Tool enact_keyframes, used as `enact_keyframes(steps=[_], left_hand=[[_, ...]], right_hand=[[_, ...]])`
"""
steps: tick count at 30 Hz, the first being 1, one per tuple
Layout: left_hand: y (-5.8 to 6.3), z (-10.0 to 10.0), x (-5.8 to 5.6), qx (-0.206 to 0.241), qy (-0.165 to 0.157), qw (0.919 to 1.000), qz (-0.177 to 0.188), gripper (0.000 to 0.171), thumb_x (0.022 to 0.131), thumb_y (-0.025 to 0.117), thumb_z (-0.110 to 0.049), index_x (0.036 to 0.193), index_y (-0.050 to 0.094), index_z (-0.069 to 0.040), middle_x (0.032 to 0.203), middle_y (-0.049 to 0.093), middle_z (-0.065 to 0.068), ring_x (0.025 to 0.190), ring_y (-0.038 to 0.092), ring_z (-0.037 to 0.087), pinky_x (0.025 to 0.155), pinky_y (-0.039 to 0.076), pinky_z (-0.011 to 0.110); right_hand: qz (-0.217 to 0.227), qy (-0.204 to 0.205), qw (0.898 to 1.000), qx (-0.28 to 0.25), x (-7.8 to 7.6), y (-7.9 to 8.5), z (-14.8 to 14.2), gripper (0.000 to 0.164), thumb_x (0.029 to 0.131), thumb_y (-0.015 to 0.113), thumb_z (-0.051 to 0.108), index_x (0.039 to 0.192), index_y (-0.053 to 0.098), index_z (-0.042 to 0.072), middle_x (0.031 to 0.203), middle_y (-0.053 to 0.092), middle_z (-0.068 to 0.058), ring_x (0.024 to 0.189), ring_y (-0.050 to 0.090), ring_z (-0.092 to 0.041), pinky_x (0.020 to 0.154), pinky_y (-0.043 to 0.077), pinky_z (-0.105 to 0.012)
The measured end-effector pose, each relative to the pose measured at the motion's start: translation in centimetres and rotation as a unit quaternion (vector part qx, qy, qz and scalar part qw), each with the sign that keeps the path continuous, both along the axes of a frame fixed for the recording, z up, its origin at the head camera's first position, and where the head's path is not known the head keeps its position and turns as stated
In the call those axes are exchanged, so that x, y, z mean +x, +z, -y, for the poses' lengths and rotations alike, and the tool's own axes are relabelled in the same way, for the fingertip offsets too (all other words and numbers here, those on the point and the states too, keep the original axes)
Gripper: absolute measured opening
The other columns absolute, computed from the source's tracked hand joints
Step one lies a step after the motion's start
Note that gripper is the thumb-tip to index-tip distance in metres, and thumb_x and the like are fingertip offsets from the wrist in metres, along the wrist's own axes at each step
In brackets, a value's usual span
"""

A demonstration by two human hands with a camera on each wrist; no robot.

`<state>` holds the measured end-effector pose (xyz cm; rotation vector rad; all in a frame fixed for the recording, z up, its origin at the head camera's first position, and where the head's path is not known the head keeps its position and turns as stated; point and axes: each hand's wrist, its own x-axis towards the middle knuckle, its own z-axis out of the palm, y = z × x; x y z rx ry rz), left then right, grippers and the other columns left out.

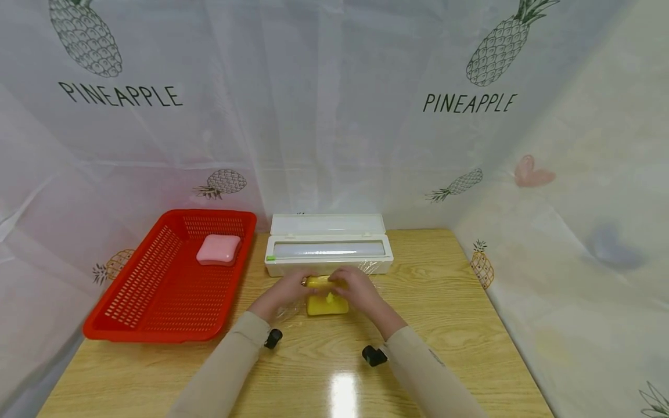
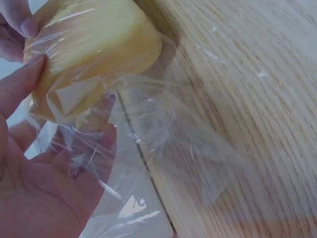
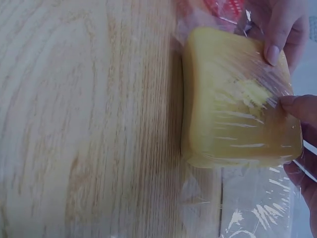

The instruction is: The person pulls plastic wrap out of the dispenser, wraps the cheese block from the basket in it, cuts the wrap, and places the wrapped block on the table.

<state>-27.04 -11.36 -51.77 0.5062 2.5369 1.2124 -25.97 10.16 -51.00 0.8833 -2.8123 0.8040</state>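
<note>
A yellow bar of soap (image 1: 327, 305) lies on its side of the table nearest the dispenser, with clear cling film (image 2: 163, 129) drawn tight over its face. My left hand (image 1: 289, 292) grips one end of the bar, thumb on the film and fingers beneath. At the opposite end my right hand (image 1: 360, 292) holds the bar, its thumb pressing the film in the right wrist view. Loose, crumpled film spreads out past both ends of the soap (image 3: 233, 104). Just behind the hands stands a white cling film dispenser (image 1: 329, 268), lid raised, its roll showing through a window.
To the left stands a red plastic basket (image 1: 222, 325) with a pink bar of soap (image 1: 219, 249) inside. Wooden tabletop (image 1: 444, 325) extends right and in front of the hands. A pineapple-printed sheet (image 1: 334, 116) hangs behind the table and along its sides.
</note>
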Motion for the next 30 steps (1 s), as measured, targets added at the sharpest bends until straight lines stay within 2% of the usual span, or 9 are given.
enact_keyframes(steps=[6,10,15,21,30], left_hand=[[0.1,-0.1,-0.1,0.018,0.035,0.9992,0.007,0.035,0.089,0.073,-0.013,0.121,0.060,-0.007,0.118,0.059,0.010,0.110,0.055,0.029,0.093,0.047,0.046],[0.2,-0.1,0.0,0.010,0.053,0.9985,-0.003,0.033,0.087,0.075,-0.015,0.117,0.062,-0.008,0.116,0.061,0.010,0.109,0.056,0.030,0.092,0.048,0.046],[-0.1,-0.1,-0.4,-0.005,0.061,0.9974,-0.038,0.031,0.084,0.078,-0.015,0.112,0.067,-0.006,0.109,0.061,0.008,0.101,0.059,0.027,0.087,0.050,0.043],[-0.3,-0.2,-0.6,-0.032,0.067,0.9947,-0.071,0.031,0.082,0.080,-0.017,0.109,0.070,-0.006,0.102,0.059,0.007,0.094,0.059,0.025,0.082,0.052,0.040],[-0.4,0.2,-0.4,-0.006,0.100,0.9936,-0.052,0.032,0.085,0.077,-0.014,0.115,0.068,-0.006,0.109,0.065,0.008,0.103,0.062,0.028,0.087,0.052,0.042]], right_hand=[[0.011,-0.007,1.000,-0.002,-1.0,-0.4,0.1,0.016,0.086,0.075,0.013,0.102,0.074,0.010,0.103,0.069,-0.002,0.099,0.061,-0.022,0.090,0.048,-0.038],[0.026,-0.009,1.000,-0.012,-1.4,-0.4,0.2,0.016,0.086,0.075,0.011,0.101,0.074,0.009,0.102,0.069,-0.003,0.098,0.061,-0.023,0.089,0.049,-0.039],[0.051,-0.010,0.998,-0.017,-1.8,-0.4,0.3,0.016,0.087,0.074,0.012,0.103,0.074,0.008,0.103,0.069,-0.004,0.099,0.062,-0.023,0.089,0.050,-0.038],[0.059,-0.004,0.998,-0.023,-2.2,-0.2,0.3,0.017,0.088,0.073,0.011,0.104,0.074,0.007,0.102,0.069,-0.005,0.099,0.062,-0.023,0.090,0.050,-0.039],[0.074,0.000,0.997,-0.012,-2.8,-0.2,0.3,0.019,0.089,0.073,0.013,0.107,0.073,0.008,0.104,0.069,-0.003,0.102,0.061,-0.023,0.091,0.049,-0.039]])
